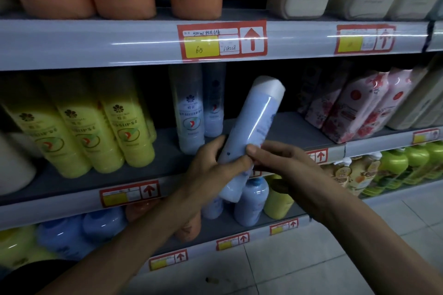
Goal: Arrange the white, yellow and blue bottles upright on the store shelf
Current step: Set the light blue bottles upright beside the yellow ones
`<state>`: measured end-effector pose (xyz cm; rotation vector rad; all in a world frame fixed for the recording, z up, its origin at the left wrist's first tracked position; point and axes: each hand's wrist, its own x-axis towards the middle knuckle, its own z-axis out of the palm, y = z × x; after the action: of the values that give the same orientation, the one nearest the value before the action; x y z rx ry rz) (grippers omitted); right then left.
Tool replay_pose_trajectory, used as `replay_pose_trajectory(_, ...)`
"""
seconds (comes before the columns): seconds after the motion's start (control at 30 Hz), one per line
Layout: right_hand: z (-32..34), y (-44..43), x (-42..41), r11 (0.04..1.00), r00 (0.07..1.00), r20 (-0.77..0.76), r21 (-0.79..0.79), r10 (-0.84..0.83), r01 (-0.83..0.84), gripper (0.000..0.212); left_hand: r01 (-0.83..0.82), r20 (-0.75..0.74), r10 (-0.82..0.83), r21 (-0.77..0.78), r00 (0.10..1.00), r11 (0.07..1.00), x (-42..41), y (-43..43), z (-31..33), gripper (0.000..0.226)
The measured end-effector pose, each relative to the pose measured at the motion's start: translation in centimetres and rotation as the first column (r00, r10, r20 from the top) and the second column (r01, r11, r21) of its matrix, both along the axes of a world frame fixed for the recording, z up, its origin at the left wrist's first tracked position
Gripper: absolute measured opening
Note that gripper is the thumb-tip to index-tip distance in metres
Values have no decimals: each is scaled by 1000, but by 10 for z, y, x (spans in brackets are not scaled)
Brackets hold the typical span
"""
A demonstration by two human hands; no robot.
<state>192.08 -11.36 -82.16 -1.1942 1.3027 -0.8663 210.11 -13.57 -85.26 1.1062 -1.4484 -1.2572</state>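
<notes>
Pale blue plastic bottle with white cap (251,124) tilted, gripped at its lower half by left hand (213,163) and right hand (275,160), held before grey metal shelf (60,184), yellow plastic bottles (96,127) stood at left, two pale blue bottles (191,112) stood behind.

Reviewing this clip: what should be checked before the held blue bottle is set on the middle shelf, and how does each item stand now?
1. Grip: left hand and right hand both hold the lower part of the blue bottle: ok.
2. Bottle upright: it is tilted, with its white cap toward the upper right: not ok.
3. Bare spot on the middle shelf, right of the standing blue bottles: ok.
4. Pink packs stand apart from that spot: ok.
5. Label facing front: cannot tell.
</notes>
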Motion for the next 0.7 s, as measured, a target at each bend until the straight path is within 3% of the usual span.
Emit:
replay_pose_trajectory(0.17, 0, -2, 3, 992, 983, 185, -121, -11, 34, 26, 71, 193, -30, -214, 981, 974, 10, -3, 6, 51)
replay_pose_trajectory(0.27, 2, -5, 9, 962, 967, 253, -256, -25, 92, 28, -3, 336, 136, -369, 932, 929, 14, -4, 4, 49)
replay_pose_trajectory(0.37, -8, -17, 15, 899, 985, 157, -416, -75, 134, 32, -141, 419, 327, -417, 847, 898, 23, -6, -2, 50)
replay_pose_trajectory(0.43, -12, -27, 16, 859, 988, 68, -488, -139, 155, 31, -220, 416, 373, -370, 830, 903, 31, -9, -10, 30)
replay_pose_trajectory(0.53, -17, -41, 21, 820, 969, -109, -558, -223, 127, 35, -300, 512, 471, -383, 718, 874, 43, -10, -21, 15)
replay_pose_trajectory(0.7, -20, -52, 32, 804, 920, -255, -587, -298, 98, 44, -417, 605, 571, -391, 555, 820, 55, -12, -16, 39)
